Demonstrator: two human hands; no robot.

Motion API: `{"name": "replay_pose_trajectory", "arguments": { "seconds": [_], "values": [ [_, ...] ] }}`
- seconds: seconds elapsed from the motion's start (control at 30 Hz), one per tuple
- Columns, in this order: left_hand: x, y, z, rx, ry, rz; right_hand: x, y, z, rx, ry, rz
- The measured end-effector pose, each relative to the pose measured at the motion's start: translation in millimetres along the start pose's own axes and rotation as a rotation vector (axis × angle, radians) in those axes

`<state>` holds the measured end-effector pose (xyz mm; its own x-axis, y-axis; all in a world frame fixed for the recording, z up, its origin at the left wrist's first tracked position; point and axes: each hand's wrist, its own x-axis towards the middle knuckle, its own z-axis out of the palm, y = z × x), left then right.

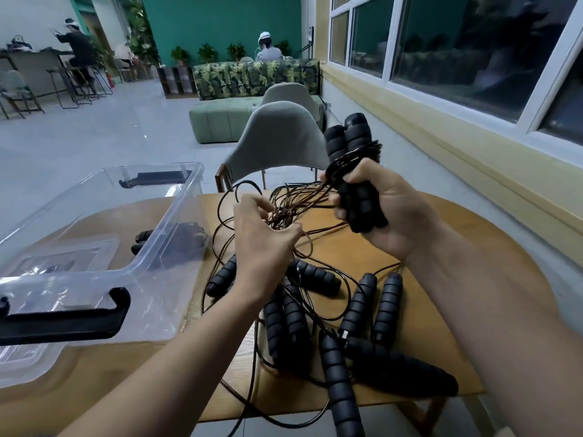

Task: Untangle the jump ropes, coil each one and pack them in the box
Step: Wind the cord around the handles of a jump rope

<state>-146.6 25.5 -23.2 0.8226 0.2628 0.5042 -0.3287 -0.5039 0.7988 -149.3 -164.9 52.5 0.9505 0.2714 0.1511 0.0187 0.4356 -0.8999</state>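
A black ribbed foam handle (342, 402) hangs over the near edge of the round wooden counter (441, 279). It is the closest of the loose handles in the heap. I count eight of them lying there, which would make four ropes (the left forearm hides part of the heap, so there may be more).

Above the heap, the left hand (265, 244) has its fingers curled in, pinching a few strands of the thin dark cord (303, 197). The right hand (397, 216) has its fingers wrapped tight round a pair of black handles (347, 137) held upright, with cord looped about them.

The step looks like winding this one rope onto its own handles. To do it well, the right hand should hold the pair steady while the left feeds a single strand. Each crossing should be lifted clear of the tangle rather than tugged, and the turns laid even.

To the left stands one clear plastic box (157, 294). Through its wall shows one dark bundled rope (183, 236) (already packed, I judge). Beyond the counter are two grey chairs (280, 137).
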Motion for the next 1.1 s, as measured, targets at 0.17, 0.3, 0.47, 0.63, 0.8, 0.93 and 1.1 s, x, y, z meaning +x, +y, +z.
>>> {"name": "replay_pose_trajectory", "arguments": {
  "seconds": [0.17, 0.3, 0.47, 0.63, 0.8, 0.93, 1.1],
  "values": [
    [-3.6, -5.0, -7.0, -0.153, -0.163, -0.087, 0.2, -6.8, -2.5, -0.043, 0.039, -0.084],
    [-6.7, -3.7, -14.4, -0.331, -0.401, -0.060, 1.4, -10.4, -3.8, -0.047, 0.038, -0.125],
    [-6.4, 1.0, -21.9, -0.347, -0.416, 0.005, 7.7, -11.1, -2.8, -0.011, 0.045, -0.140],
    [3.0, -10.8, -27.8, -0.246, -0.535, -0.020, 19.8, -12.8, -1.3, 0.055, 0.142, -0.141],
    [15.8, -34.7, -39.8, -0.118, -0.475, -0.202, 27.1, -28.6, -23.1, 0.058, 0.304, -0.185],
    [32.1, -64.6, -46.9, 0.073, -0.402, -0.265, 26.5, -28.6, -45.9, 0.032, 0.375, -0.173],
    [41.5, -78.6, -44.8, 0.113, -0.220, -0.364, 25.1, -30.5, -51.9, 0.024, 0.413, -0.192]
  ]
}}
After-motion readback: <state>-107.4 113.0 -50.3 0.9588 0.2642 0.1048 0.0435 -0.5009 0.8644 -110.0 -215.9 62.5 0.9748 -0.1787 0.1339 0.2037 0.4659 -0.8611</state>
